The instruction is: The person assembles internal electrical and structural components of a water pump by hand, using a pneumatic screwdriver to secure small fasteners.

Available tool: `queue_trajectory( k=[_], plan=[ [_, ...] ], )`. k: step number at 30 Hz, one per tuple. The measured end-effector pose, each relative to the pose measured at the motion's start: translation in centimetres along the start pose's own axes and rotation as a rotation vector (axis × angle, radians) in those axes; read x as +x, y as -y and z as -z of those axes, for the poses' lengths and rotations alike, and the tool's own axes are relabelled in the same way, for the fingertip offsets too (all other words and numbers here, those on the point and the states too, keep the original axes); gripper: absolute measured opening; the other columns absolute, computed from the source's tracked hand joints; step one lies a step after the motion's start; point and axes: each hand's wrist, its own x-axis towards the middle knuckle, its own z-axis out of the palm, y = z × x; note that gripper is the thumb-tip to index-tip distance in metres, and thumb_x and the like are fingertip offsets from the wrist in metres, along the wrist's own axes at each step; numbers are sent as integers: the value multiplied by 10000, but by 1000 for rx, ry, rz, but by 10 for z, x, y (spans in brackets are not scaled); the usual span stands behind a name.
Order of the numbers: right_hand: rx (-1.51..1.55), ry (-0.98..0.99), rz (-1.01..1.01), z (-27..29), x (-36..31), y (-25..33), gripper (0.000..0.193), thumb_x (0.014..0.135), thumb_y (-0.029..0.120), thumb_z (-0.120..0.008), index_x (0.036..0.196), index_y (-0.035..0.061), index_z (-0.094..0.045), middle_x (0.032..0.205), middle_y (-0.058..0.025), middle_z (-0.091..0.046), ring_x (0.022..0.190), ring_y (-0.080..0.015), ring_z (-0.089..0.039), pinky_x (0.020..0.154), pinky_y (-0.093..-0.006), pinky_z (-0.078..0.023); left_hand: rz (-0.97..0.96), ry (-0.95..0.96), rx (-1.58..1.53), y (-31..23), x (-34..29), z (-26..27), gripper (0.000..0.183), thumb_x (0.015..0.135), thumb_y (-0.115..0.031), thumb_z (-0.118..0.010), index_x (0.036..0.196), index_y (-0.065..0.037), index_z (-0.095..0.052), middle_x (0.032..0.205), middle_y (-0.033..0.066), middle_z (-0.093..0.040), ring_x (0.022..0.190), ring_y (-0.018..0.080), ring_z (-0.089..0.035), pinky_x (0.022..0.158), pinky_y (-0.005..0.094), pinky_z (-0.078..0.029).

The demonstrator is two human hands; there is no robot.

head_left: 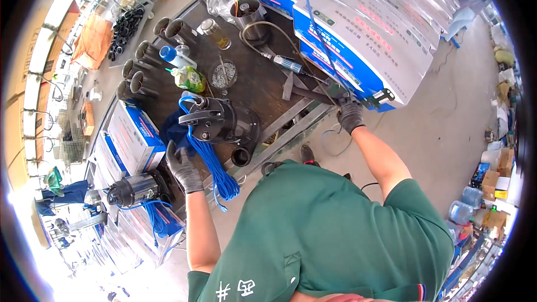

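Black pump sits at the bench edge, blue cable hanging down. The left hand, grip slack, fingers outstretched, is near it; whether the right hand's grip is closed, I cannot tell.

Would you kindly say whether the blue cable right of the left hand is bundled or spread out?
Bundled: the blue cable is gathered in one long, narrow hank.

Place: workshop | signs: dark workbench | blue-corded pump | metal cylinders | stacked cartons
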Motion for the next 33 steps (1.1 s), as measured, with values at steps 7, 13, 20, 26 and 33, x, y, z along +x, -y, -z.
queue_trajectory(
  k=[7, 13, 20, 26, 33],
  plan=[
    [970, 356, -515, -155, 11, -107, 313, 931, 225, -565, 1192, 74, -649, 1004, -203, -719, 939, -381, -684, 803, -481, -545, -256, 93, -207, -95, 17, -51, 470, 1036, -264, -575, 1417, -3, -489, 1363, 116, -574, 1198, 192, -555, 1062, 331, -429],
    [502, -163, -187, -31, -3, -27, 430, 789, 169, -712, 1191, 55, -611, 1181, -212, -621, 1121, -406, -588, 941, -502, -484, -241, 221, -108, -115, 17, -55, 472, 1016, -268, -585, 1397, 0, -512, 1301, 105, -595, 1199, 192, -552, 1056, 344, -428],
    [212, 54, 161, 9, 9, 0, 578, 768, 259, -703, 1296, 56, -589, 1362, -221, -523, 1243, -416, -489, 1071, -527, -386, -35, 630, -385, -121, 45, -59, 714, 797, -311, -857, 1383, -60, -535, 1197, 59, -671, 1063, 164, -638, 969, 332, -513],
    [306, 73, 368, 13, 44, 20, 492, 822, 288, -681, 1269, 87, -641, 1212, -249, -639, 1121, -429, -610, 935, -508, -509, 244, 743, -454, -59, 68, -54, 675, 737, -345, -867, 1290, -76, -587, 1149, 56, -684, 1049, 196, -677, 944, 352, -567],
    [878, 500, 164, 14, 16, 53, 452, 899, 351, -705, 1222, 43, -631, 909, -183, -679, 853, -323, -670, 745, -436, -536, 270, 881, -697, -82, 65, -60, 520, 829, -304, -761, 1243, -31, -604, 1144, 106, -702, 1024, 206, -695, 924, 328, -566]
  ],
)
